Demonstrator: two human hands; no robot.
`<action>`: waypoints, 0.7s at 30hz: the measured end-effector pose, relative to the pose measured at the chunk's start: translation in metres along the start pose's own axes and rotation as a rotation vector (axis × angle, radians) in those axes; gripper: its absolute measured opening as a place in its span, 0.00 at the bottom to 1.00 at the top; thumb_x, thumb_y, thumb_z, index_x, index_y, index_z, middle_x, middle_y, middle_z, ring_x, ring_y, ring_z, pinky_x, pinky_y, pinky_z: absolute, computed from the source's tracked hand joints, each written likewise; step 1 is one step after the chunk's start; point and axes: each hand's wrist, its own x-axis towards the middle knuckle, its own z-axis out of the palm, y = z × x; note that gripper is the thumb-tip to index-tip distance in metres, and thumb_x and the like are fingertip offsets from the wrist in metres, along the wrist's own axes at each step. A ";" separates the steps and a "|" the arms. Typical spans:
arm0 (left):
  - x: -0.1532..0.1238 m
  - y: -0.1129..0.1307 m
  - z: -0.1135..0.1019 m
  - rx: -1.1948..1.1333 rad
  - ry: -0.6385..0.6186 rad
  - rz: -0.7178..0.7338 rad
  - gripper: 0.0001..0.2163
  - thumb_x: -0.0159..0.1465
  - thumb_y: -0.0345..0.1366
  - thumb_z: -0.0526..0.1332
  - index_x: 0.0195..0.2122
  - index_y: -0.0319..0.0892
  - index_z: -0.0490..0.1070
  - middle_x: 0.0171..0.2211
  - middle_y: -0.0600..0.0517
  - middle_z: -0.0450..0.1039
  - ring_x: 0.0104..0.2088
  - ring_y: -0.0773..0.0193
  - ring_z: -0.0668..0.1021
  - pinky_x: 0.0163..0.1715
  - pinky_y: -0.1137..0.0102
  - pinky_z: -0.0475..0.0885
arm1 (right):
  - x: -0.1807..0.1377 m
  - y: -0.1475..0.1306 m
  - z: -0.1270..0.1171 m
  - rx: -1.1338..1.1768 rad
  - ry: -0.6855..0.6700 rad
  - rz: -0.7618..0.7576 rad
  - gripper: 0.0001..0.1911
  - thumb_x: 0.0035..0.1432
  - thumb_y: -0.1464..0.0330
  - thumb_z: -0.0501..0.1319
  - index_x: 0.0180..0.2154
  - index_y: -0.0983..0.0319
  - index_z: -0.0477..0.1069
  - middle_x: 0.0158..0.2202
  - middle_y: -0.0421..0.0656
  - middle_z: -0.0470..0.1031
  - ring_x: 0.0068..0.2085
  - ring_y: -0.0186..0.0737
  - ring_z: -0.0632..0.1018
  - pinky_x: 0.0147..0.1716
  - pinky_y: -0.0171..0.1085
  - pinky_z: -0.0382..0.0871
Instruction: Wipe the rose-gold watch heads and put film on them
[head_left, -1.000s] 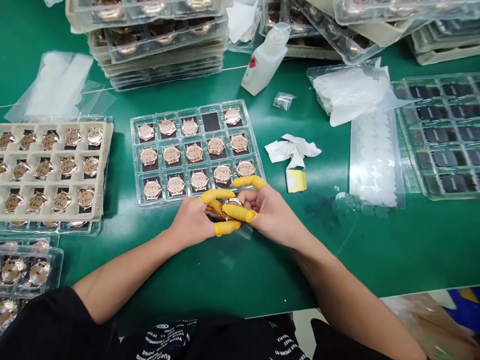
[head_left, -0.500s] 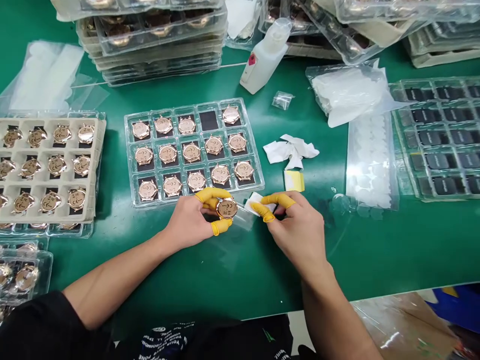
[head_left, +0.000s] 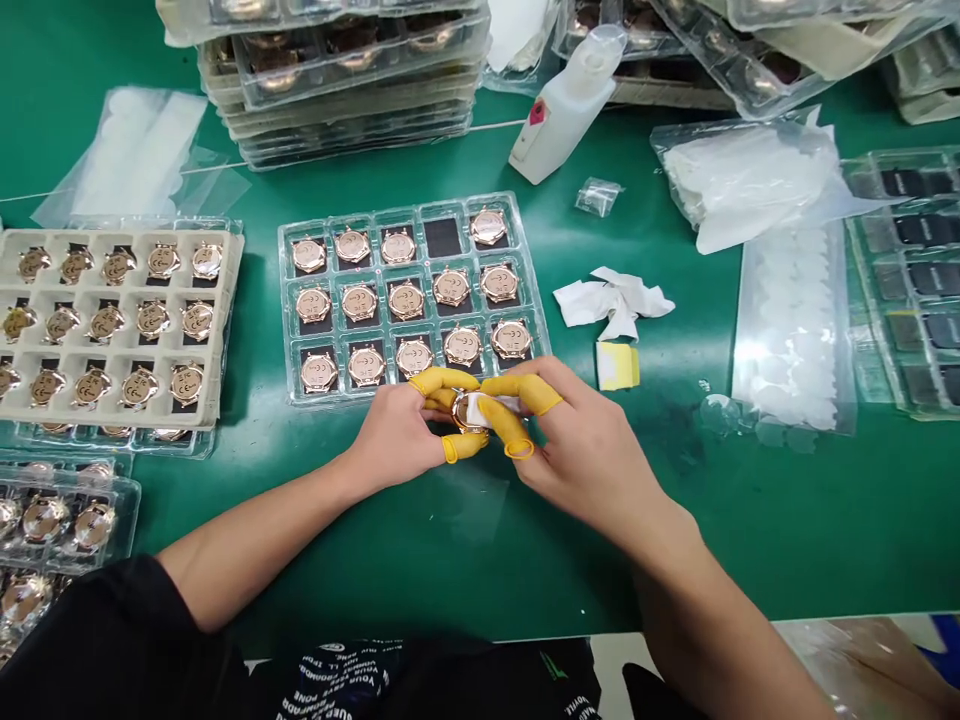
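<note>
Between the yellow-cotted fingertips of my left hand (head_left: 409, 425) is a rose-gold watch case (head_left: 459, 408), its back partly covered. My right hand (head_left: 559, 425), also in yellow finger cots, pinches a folded white wipe (head_left: 495, 408) and presses it against the back of the case. The thumb and fingers hide most of the wipe and much of the case. Just beyond my hands lies a clear plastic tray (head_left: 281, 330) holding rows of similar watch cases, backs up, on dark pads. One compartment in its far row shows only a black pad (head_left: 442, 238).
Left stands a beige tray (head_left: 169, 300) of watch cases. Tray stacks (head_left: 352, 125) rise at the back near a white squeeze bottle (head_left: 562, 110). Right of my hands lie crumpled wipes (head_left: 615, 300), a yellow-and-white packet (head_left: 618, 366), bagged white film (head_left: 787, 330) and a tray of black parts (head_left: 930, 280).
My right hand has moved left, bringing the wipe from beside the watch case onto its back. My left hand keeps its hold. The whole view has shifted slightly, so things appear farther right.
</note>
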 end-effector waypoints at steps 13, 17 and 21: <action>0.000 0.004 -0.002 0.050 -0.053 -0.017 0.21 0.54 0.34 0.74 0.50 0.43 0.79 0.36 0.54 0.85 0.34 0.65 0.86 0.42 0.69 0.86 | 0.002 0.006 0.004 0.161 0.004 0.068 0.07 0.65 0.72 0.63 0.44 0.58 0.70 0.34 0.41 0.76 0.29 0.35 0.75 0.26 0.34 0.68; 0.000 0.004 -0.002 0.058 -0.054 -0.023 0.21 0.54 0.33 0.74 0.51 0.44 0.79 0.38 0.54 0.86 0.35 0.64 0.87 0.43 0.69 0.86 | 0.004 0.007 0.005 0.150 0.062 0.069 0.05 0.64 0.74 0.63 0.39 0.58 0.73 0.32 0.41 0.73 0.28 0.33 0.72 0.25 0.34 0.65; 0.000 0.003 -0.002 0.043 -0.045 -0.025 0.21 0.54 0.33 0.74 0.50 0.43 0.80 0.39 0.54 0.86 0.36 0.64 0.87 0.43 0.69 0.86 | 0.003 0.006 0.007 0.290 0.059 0.122 0.02 0.65 0.71 0.66 0.38 0.58 0.75 0.30 0.40 0.72 0.26 0.32 0.70 0.24 0.34 0.65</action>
